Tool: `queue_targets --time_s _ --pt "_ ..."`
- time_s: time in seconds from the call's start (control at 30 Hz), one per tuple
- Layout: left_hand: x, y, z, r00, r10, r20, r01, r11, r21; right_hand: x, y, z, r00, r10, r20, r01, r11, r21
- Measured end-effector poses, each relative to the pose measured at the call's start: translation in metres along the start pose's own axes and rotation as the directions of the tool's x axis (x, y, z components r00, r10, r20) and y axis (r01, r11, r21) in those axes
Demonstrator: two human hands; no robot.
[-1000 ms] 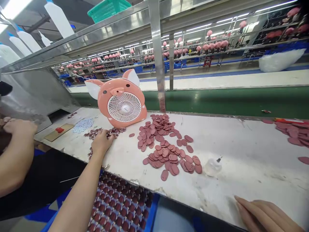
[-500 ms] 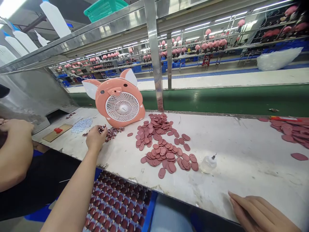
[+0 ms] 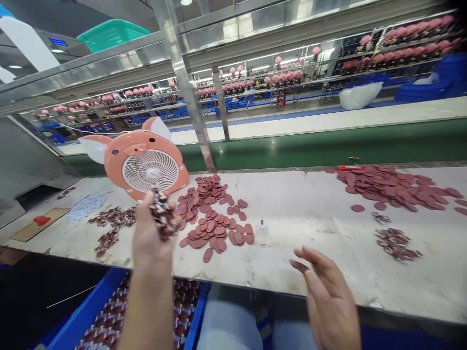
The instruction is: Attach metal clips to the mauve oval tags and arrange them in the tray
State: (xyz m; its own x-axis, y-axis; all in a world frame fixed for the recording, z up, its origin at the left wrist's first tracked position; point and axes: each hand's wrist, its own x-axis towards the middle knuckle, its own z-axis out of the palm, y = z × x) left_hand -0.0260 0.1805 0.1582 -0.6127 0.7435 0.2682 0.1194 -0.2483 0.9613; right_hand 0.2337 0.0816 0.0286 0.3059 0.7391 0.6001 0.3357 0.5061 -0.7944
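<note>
My left hand [image 3: 148, 233] is raised above the table, its fingers curled round a handful of small dark red and white pieces [image 3: 164, 216]. More such small pieces [image 3: 115, 221] lie in a loose pile to its left. Just right of that hand spreads a heap of flat, oval maroon pieces [image 3: 215, 228], some with tiny holes. My right hand [image 3: 330, 296] hovers over the table's front edge, fingers apart, holding nothing. Between the hands stands a small clear bottle [image 3: 261, 232] with a dark thin tip. Far right lies another cluster of small pieces [image 3: 397, 243].
A pink pig-shaped fan [image 3: 146, 163] stands at the table's back left. A second maroon oval heap [image 3: 394, 187] lies back right. Pale blue bits [image 3: 86, 206] and a cardboard piece [image 3: 40, 223] are at left. Below the edge sits a blue crate [image 3: 199, 311] with rows of dark red pieces.
My left hand has lifted from the pile with a handful of small pieces. The view has turned right, bringing the right-hand clusters into sight. My right hand's fingers have spread.
</note>
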Motion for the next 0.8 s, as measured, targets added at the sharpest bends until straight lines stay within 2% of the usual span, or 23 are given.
queue_targets --time_s 0.03,0.07,0.1,0.17,0.23,0.33,0.47,0.6,0.7,0.77,0.8 --pt "-0.037 0.003 0.023 0.992 -0.092 0.089 0.1 0.991 -0.089 0.003 -0.01 0.006 0.999 0.046 -0.003 -0.046 0.998 0.044" --pt "-0.073 0.003 0.048 0.93 -0.275 0.242 0.338 0.9 -0.275 0.007 -0.018 0.011 0.992 0.124 0.003 -0.123 0.982 0.141" --pt "-0.107 0.0 0.072 0.885 -0.333 0.325 0.431 0.85 -0.303 0.013 -0.024 0.014 0.968 0.25 0.006 -0.239 0.916 0.321" --pt "-0.163 -0.014 0.117 0.818 -0.38 0.433 0.526 0.799 -0.293 0.026 -0.024 0.013 0.917 0.399 -0.008 -0.345 0.801 0.489" --pt "-0.195 -0.034 0.154 0.803 -0.37 0.468 0.54 0.783 -0.309 0.041 -0.008 0.004 0.883 0.465 -0.065 -0.374 0.779 0.504" --pt "-0.209 -0.063 0.19 0.808 -0.374 0.455 0.527 0.804 -0.275 0.064 0.036 -0.009 0.853 0.511 -0.108 -0.419 0.792 0.444" --pt "-0.208 -0.082 0.211 0.799 -0.426 0.424 0.543 0.814 -0.206 0.086 0.088 -0.015 0.83 0.552 -0.076 -0.489 0.787 0.376" --pt "-0.206 -0.082 0.219 0.775 -0.465 0.428 0.572 0.804 -0.163 0.095 0.109 -0.018 0.842 0.537 -0.056 -0.496 0.811 0.311" --pt "-0.205 -0.077 0.214 0.79 -0.447 0.42 0.542 0.829 -0.137 0.094 0.116 -0.023 0.884 0.468 -0.012 -0.452 0.859 0.241" --pt "-0.209 -0.071 0.202 0.817 -0.402 0.413 0.493 0.859 -0.139 0.092 0.12 -0.026 0.918 0.396 0.004 -0.39 0.903 0.181" --pt "-0.212 -0.068 0.192 0.839 -0.339 0.424 0.432 0.891 -0.142 0.091 0.122 -0.026 0.938 0.347 0.006 -0.344 0.927 0.148"
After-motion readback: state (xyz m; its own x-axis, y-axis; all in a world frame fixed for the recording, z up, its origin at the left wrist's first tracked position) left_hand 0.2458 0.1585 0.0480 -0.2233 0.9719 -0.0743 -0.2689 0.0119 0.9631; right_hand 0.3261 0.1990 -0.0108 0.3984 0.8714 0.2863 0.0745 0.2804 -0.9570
